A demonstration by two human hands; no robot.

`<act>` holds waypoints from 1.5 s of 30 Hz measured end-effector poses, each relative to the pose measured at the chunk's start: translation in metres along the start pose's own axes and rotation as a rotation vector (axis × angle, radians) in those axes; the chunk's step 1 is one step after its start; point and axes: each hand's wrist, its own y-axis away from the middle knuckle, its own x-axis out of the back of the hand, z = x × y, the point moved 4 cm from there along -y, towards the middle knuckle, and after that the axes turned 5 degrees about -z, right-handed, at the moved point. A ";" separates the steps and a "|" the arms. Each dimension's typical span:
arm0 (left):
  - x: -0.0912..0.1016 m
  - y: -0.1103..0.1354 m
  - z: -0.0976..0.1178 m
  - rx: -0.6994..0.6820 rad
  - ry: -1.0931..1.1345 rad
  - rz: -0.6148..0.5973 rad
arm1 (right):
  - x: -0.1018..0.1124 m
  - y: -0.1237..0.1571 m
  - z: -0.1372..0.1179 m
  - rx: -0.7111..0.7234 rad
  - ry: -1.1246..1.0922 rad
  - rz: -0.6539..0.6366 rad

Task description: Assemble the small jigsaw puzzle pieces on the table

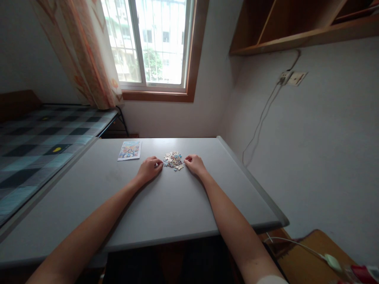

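A small heap of jigsaw puzzle pieces (173, 160) lies on the grey-white table, some showing pale backs and others coloured fronts. At the heap's left edge is my left hand (149, 169), its fingers curled in and the fingertips close together. My right hand (195, 164) rests at the opposite edge, with thumb and fingers bent towards each other beside the pieces. Whatever sits between the fingertips of either hand, if anything, is too small to make out. A printed picture sheet (129, 150) with a white border lies flat to the left of the heap.
The table (166, 209) ends at a wall on the right, where a cable (260, 116) hangs from a socket (293, 78). A checked bed (56, 134) stands left. Beyond are a curtain (85, 51) and window; a brown stool (316, 252) is low at right.
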 end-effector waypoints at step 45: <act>-0.009 0.009 0.022 -0.243 -0.178 -0.291 | 0.001 0.002 -0.003 -0.010 0.024 -0.023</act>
